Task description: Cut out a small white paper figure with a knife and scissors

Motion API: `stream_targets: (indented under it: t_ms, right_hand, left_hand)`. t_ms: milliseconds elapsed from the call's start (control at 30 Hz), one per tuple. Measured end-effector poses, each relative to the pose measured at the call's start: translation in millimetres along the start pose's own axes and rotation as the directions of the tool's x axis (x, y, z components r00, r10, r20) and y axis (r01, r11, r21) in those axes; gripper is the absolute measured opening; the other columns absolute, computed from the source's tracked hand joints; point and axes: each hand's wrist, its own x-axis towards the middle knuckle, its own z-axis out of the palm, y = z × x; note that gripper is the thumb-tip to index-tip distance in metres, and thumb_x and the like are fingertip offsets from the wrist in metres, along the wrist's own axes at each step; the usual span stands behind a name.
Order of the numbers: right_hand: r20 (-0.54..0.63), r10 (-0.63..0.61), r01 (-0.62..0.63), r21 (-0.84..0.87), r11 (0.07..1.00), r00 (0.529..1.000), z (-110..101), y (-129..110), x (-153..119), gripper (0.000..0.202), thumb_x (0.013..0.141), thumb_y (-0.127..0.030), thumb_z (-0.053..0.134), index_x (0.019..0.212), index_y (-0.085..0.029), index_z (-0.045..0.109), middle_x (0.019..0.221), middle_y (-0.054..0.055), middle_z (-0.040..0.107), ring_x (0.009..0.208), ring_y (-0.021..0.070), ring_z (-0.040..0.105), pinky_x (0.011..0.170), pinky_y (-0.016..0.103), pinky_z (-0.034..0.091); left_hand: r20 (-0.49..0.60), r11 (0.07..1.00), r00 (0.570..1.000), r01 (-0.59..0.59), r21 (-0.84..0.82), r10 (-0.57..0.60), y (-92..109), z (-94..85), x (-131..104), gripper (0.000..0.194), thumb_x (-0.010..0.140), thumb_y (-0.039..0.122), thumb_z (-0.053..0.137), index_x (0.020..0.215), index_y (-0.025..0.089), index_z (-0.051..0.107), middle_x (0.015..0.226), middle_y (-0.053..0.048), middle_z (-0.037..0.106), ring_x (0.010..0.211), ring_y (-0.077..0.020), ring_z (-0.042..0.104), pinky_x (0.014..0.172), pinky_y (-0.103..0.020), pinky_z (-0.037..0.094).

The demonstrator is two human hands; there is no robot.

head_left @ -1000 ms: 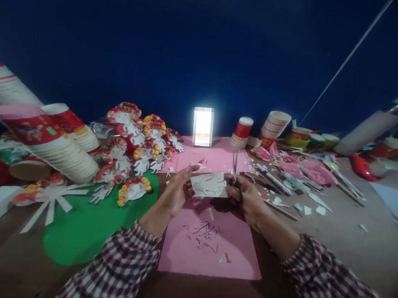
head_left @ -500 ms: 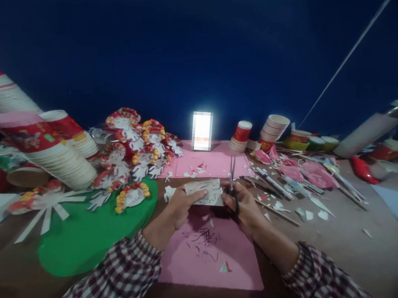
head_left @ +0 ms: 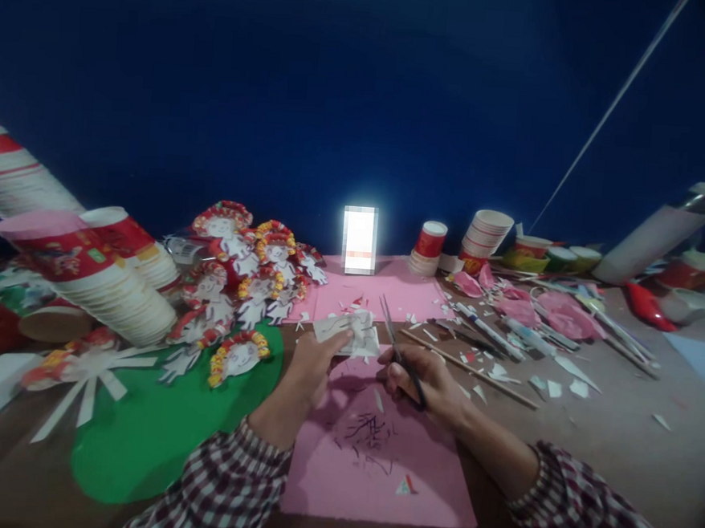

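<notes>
Pinched in my left hand [head_left: 314, 362] is a small piece of pale paper [head_left: 360, 335] with dark drawn lines, my thumb lying on top of it. My right hand [head_left: 425, 382] is closed around a pair of scissors [head_left: 391, 327] with dark handles, the blades pointing up and away, just right of the paper and apart from it. Below both hands lies a pink sheet [head_left: 325, 479] with black pen marks and a small colourful scrap [head_left: 405, 485] on it.
Paper-cup figures with red and yellow curls [head_left: 275, 246] crowd the left, over a green sheet [head_left: 134, 458]. Stacked paper cups [head_left: 109, 287] lean at far left. On the right are pens [head_left: 484, 329], a wooden stick [head_left: 471, 370], paper scraps [head_left: 554, 388] and pink crumpled pieces [head_left: 566, 313].
My right hand with the scissors has drawn away from the paper and dropped slightly. The paper has shifted left in my left hand. The whole view has tilted a little.
</notes>
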Motion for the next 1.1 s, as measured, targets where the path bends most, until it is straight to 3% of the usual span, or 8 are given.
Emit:
stream_targets:
  t_ms: [200,567,700,900,1100]
  right_hand:
    - [0.129,0.078,-0.074,-0.035,0.997,0.989,-1.8,1.9,0.2,0.049,0.081,-0.062,0.061,0.087,-0.014,0.056,0.06,0.0,0.058,0.046,0.0092,0.054,0.04,0.019,0.043]
    - [0.174,0.141,-0.132,-0.066,0.989,0.974,-6.5,3.4,0.0,0.051,0.08,-0.063,0.061,0.089,-0.013,0.06,0.061,0.0,0.059,0.044,0.0093,0.055,0.039,0.019,0.044]
    - [0.161,0.128,-0.12,-0.06,0.991,0.979,-8.5,6.1,2.2,0.048,0.081,-0.061,0.062,0.087,-0.014,0.058,0.061,-0.001,0.058,0.045,0.0085,0.053,0.04,0.018,0.043]
    - [0.168,0.077,-0.061,-0.096,0.994,0.983,-13.3,8.6,5.5,0.043,0.08,-0.057,0.065,0.086,-0.015,0.057,0.06,-0.004,0.055,0.046,0.0069,0.049,0.043,0.017,0.041]
    - [0.158,0.056,-0.035,-0.13,0.991,0.986,-11.3,2.2,3.9,0.044,0.081,-0.059,0.063,0.076,-0.017,0.051,0.057,-0.004,0.051,0.045,0.0065,0.044,0.041,0.018,0.037]
  left_hand:
    - [-0.04,0.995,0.995,-0.096,0.017,0.096,0.8,-5.8,5.1,0.032,0.054,0.023,0.084,0.081,0.013,0.07,0.08,-0.006,0.074,0.071,-0.0174,0.067,0.068,-0.027,0.054]
    - [-0.081,0.992,0.99,-0.113,0.052,0.117,-2.1,-9.3,10.0,0.04,0.051,0.026,0.087,0.083,0.011,0.068,0.081,-0.008,0.073,0.071,-0.0178,0.068,0.068,-0.029,0.055]
    - [-0.044,0.997,0.997,-0.07,0.032,0.071,-0.8,-4.8,4.3,0.047,0.048,0.026,0.088,0.087,0.009,0.069,0.083,-0.009,0.074,0.072,-0.0185,0.068,0.07,-0.03,0.056]
    - [-0.02,0.995,0.995,0.095,-0.018,-0.095,2.0,3.0,-4.9,0.043,0.043,0.022,0.088,0.08,0.011,0.071,0.073,-0.005,0.072,0.064,-0.0166,0.065,0.061,-0.026,0.054]
    - [0.059,0.993,0.991,0.121,0.016,-0.121,-3.2,0.5,-5.5,0.036,0.05,0.024,0.086,0.081,0.012,0.071,0.072,-0.005,0.071,0.064,-0.0163,0.064,0.062,-0.027,0.051]
